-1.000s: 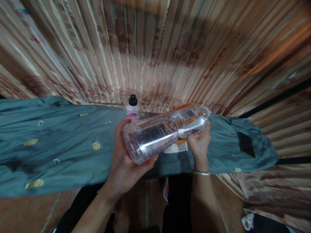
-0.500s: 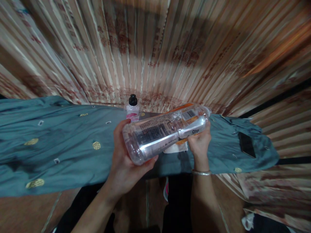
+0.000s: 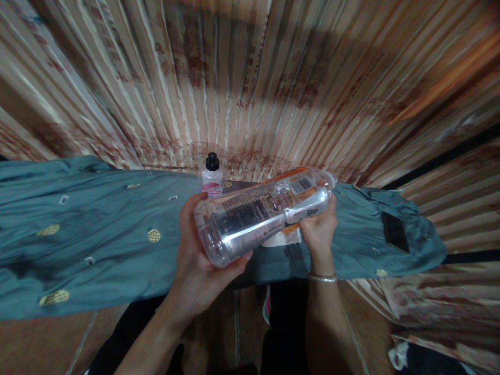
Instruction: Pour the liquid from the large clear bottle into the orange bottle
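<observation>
A large clear plastic bottle (image 3: 253, 216) with a printed label and orange patches lies tilted in the air between my two hands. My left hand (image 3: 199, 255) wraps round its wide base, thumb underneath. My right hand (image 3: 321, 224), with a silver bangle at the wrist, is closed round the narrower neck end at the right. Behind the base stands a small bottle (image 3: 212, 179) with a black cap and a pink label, upright on the cloth. Part of a white piece (image 3: 282, 238), perhaps paper or cloth, shows below the big bottle; the rest is hidden.
A teal cloth with yellow pineapple prints (image 3: 113, 224) covers the long narrow surface. Toward its right end lies a dark phone (image 3: 395, 232). Pleated patterned curtains (image 3: 242, 78) hang right behind the surface. Brown floor tiles (image 3: 219, 333) show below, with my legs.
Hardly anything differs. The view has shifted very slightly, and both hands keep their hold on the large bottle at almost the same tilt.
</observation>
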Motion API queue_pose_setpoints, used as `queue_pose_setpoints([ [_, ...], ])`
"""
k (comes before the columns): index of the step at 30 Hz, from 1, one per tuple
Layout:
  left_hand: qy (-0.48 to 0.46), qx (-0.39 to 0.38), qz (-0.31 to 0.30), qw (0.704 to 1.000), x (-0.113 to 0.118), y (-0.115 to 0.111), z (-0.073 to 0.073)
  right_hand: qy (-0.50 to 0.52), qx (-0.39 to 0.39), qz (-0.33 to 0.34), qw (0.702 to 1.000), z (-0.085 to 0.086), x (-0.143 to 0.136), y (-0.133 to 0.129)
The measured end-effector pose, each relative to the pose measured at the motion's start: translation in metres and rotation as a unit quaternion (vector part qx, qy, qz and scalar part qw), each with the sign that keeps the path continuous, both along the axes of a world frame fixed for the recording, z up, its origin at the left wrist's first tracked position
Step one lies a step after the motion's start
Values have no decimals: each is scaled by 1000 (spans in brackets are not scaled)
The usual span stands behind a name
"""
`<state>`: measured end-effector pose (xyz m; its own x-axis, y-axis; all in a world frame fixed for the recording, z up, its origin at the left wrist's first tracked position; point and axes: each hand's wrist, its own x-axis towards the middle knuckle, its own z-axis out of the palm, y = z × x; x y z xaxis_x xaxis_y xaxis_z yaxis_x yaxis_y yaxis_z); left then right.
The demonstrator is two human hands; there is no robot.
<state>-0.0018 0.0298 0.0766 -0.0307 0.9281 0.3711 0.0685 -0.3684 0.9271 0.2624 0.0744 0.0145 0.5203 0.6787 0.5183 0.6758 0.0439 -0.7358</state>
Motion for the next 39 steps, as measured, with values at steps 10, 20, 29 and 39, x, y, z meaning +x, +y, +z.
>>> queue_pose_setpoints([
  [10, 8, -21, 22, 1000, 0, -1, 3, 0, -24, -24, 999, 3, -1, 0],
  [20, -4, -18, 14, 1000, -2, -1, -1, -10, -23, -25, 999, 2, 0, 1],
  [29, 11, -9, 22, 1000, -2, -1, -2, -3, -20, -14, 1000, 0, 0, 1],
  [39, 4, -21, 17, 1000, -1, -2, 0, -3, -33, -29, 999, 3, 0, 0],
])
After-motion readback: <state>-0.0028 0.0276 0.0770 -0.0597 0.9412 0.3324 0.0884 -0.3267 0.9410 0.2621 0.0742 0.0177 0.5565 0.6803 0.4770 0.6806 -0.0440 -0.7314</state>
